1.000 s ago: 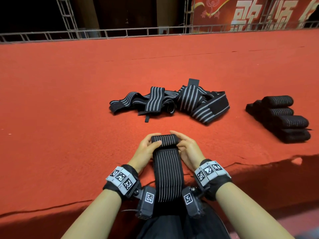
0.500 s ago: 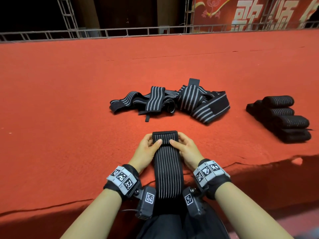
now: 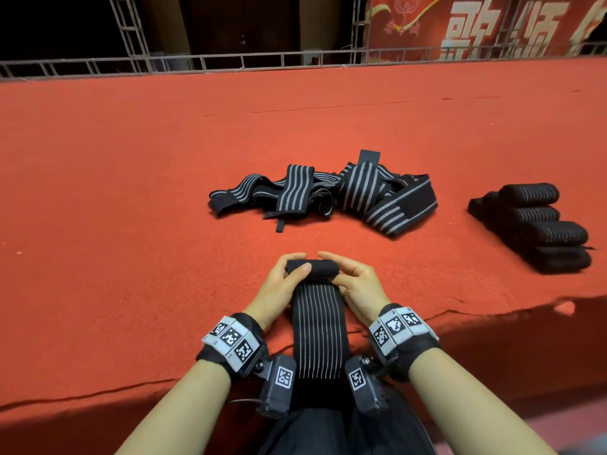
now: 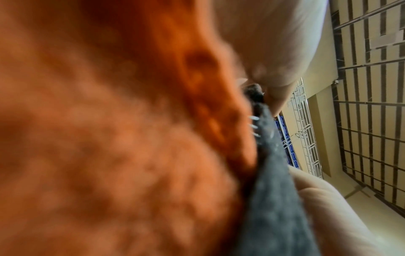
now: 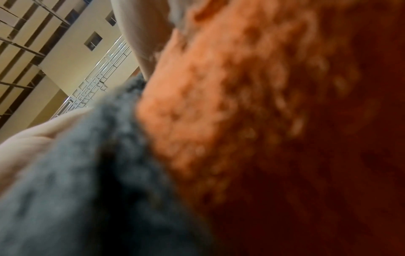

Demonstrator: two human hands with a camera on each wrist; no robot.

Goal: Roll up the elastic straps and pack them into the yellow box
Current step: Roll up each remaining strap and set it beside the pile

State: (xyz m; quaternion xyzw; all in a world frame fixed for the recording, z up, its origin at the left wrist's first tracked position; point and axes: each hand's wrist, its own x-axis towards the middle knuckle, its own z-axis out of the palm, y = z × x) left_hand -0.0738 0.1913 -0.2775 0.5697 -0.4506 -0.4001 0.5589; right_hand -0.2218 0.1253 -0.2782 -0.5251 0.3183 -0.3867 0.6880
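Both hands curled around one rolled end of a black striped strap (image 3: 317, 320) on red carpet (image 3: 131, 224): left hand (image 3: 279, 287) gripping the roll's left side, right hand (image 3: 356, 284) its right. Flat remainder trailing toward the body. Loose straps (image 3: 328, 195) beyond; rolled straps (image 3: 538, 228) stacked far right.

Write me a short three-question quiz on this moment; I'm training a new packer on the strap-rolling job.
1. True or false: both hands are on the same strap.
2. Where do the finished rolls sit: A) far right on the carpet, B) in a yellow box, C) on the person's lap?
3. Which end of the held strap is rolled?

Key:
1. True: the left hand and right hand grip the strap.
2. A: the finished rolls are stacked there; no box shows.
3. The far end, between the fingers.
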